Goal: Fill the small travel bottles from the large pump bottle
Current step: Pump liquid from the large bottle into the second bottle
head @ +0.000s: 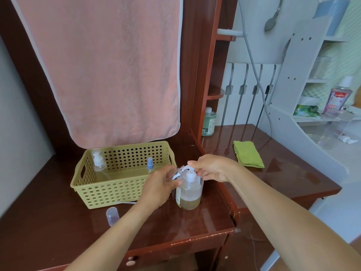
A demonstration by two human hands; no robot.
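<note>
Both forearms bare, coming in from the bottom edge and converging mid-frame. Left hand has fingers curled round a small clear bottle, held tilted. Right hand has thumb over the pump head, fingers curled beside it.

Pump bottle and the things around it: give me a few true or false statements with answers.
The left hand holds a small clear bottle tilted toward the nozzle of the pump bottle. True.
The pump bottle is full to its neck. False: liquid fills only its lower part.
The right hand grips the pump head. True.
The basket is empty. False: a foam bottle and a spray bottle stand in it.
The green cloth lies in the basket. False: it lies on the table.
</note>
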